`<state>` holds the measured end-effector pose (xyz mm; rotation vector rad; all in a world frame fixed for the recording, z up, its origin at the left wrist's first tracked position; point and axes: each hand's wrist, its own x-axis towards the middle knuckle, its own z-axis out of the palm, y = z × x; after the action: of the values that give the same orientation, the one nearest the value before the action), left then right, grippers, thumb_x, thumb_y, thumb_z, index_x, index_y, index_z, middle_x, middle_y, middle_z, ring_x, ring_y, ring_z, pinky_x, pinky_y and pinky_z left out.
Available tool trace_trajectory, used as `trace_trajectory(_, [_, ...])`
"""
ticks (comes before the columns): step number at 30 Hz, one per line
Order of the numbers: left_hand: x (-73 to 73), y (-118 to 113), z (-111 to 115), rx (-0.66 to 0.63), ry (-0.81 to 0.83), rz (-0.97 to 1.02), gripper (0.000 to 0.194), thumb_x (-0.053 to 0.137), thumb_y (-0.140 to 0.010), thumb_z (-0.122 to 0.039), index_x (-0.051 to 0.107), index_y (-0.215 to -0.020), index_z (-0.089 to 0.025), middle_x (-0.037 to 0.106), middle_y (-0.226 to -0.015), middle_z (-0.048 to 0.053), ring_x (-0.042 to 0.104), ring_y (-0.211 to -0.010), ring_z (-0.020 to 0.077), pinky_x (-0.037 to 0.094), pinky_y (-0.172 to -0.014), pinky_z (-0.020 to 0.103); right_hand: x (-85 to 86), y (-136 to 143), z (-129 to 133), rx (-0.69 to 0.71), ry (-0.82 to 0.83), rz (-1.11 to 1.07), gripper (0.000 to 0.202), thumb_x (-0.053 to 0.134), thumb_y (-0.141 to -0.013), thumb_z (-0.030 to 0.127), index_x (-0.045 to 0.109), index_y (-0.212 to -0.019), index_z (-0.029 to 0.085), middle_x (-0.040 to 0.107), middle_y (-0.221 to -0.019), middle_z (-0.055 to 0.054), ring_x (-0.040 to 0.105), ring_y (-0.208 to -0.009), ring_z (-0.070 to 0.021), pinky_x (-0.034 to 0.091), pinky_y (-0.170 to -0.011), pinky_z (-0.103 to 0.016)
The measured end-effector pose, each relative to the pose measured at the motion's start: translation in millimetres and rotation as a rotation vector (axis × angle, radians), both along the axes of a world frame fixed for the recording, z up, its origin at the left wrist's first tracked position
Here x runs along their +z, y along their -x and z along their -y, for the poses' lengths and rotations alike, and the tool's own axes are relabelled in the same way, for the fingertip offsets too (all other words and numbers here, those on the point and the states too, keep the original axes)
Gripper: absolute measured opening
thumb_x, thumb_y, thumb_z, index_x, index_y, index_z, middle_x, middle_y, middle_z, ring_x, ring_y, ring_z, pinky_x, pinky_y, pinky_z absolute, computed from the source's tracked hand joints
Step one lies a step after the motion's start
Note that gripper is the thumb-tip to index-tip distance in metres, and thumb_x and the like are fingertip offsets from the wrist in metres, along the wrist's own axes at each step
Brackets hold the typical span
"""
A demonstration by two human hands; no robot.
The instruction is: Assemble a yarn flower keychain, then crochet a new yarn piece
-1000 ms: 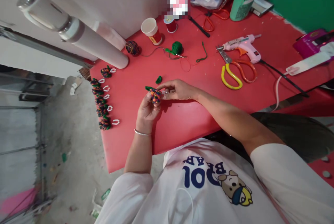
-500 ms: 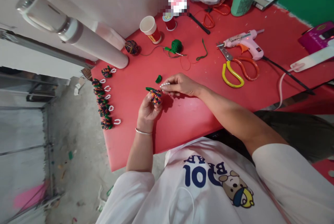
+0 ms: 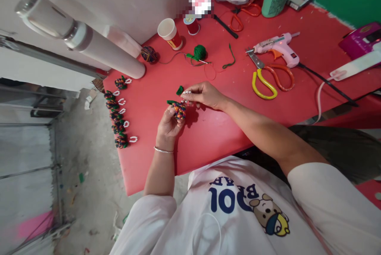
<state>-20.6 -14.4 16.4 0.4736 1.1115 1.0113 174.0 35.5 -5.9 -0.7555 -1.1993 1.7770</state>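
Observation:
My left hand (image 3: 168,125) holds a small multicoloured crocheted piece (image 3: 179,111) with a green tip, low over the red table (image 3: 208,140). Just right of it, my right hand (image 3: 205,95) pinches a short string of white beads (image 3: 186,92), whose near end reaches the crocheted piece. A small green piece (image 3: 179,90) lies beyond the fingers. Along the table's left edge, several similar crocheted pieces (image 3: 121,141) lie in a column, with white bead loops (image 3: 133,139) beside them.
A green yarn ball (image 3: 199,52), a dark yarn ball (image 3: 149,54), a paper cup (image 3: 170,34) and a red thread spool (image 3: 192,25) stand farther back. To the right lie scissors (image 3: 264,84) and a pink glue gun (image 3: 285,48). A grey cylindrical device (image 3: 104,48) leans at left.
The bead string has shifted slightly at my right fingertips, and more beads show between them and the crocheted piece. My left hand keeps its hold. The view has shifted slightly.

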Motion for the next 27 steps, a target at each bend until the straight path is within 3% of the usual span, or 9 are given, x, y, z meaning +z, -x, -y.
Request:
trace_trajectory(11, [0.6, -0.6, 0.0, 0.017, 0.0, 0.002, 0.023, 0.081, -0.086, -0.025, 0.06, -0.084, -0.017, 0.066, -0.07, -0.004, 0.042, -0.039, 0.0003, 0.032, -0.034, 0.01, 1.4, -0.9, -0.5, 0.066, 0.055, -0.077, 0.031, 0.086, -0.078, 0.028, 0.076, -0.104, 0.016, 0.073, -0.08, 0.002, 0.064, -0.068, -0.009, 0.053, -0.054, -0.016])
trace_trajectory(15, [2.3, -1.2, -0.5, 0.021, 0.017, -0.013, 0.028, 0.082, -0.085, -0.027, 0.057, -0.077, -0.017, 0.059, -0.063, -0.005, 0.04, -0.037, 0.0008, 0.03, -0.034, 0.01, 0.2, -2.6, -0.3, 0.151, 0.082, -0.055, 0.029, 0.089, -0.074, 0.03, 0.078, -0.098, 0.017, 0.076, -0.08, 0.001, 0.068, -0.071, -0.0102, 0.053, -0.057, -0.016])
trace_trajectory(19, [2.0, -1.0, -0.7, 0.0, 0.014, -0.036, 0.03, 0.085, -0.083, -0.029, 0.059, -0.078, -0.017, 0.055, -0.059, -0.006, 0.04, -0.037, 0.0012, 0.03, -0.034, 0.011, 2.7, -5.4, 0.7, 0.191, 0.078, -0.041, 0.017, 0.087, -0.074, 0.022, 0.079, -0.088, 0.015, 0.074, -0.069, 0.002, 0.067, -0.064, -0.0089, 0.053, -0.055, -0.015])
trace_trajectory(27, [0.2, -0.3, 2.1, -0.023, -0.056, -0.029, 0.026, 0.088, -0.077, -0.023, 0.063, -0.08, -0.017, 0.064, -0.064, -0.003, 0.051, -0.04, 0.0035, 0.034, -0.034, 0.01, 9.7, -11.0, -1.4, 0.155, 0.127, -0.092, 0.012, 0.081, -0.073, 0.014, 0.076, -0.084, 0.014, 0.076, -0.071, 0.0, 0.07, -0.061, -0.0102, 0.055, -0.052, -0.016])
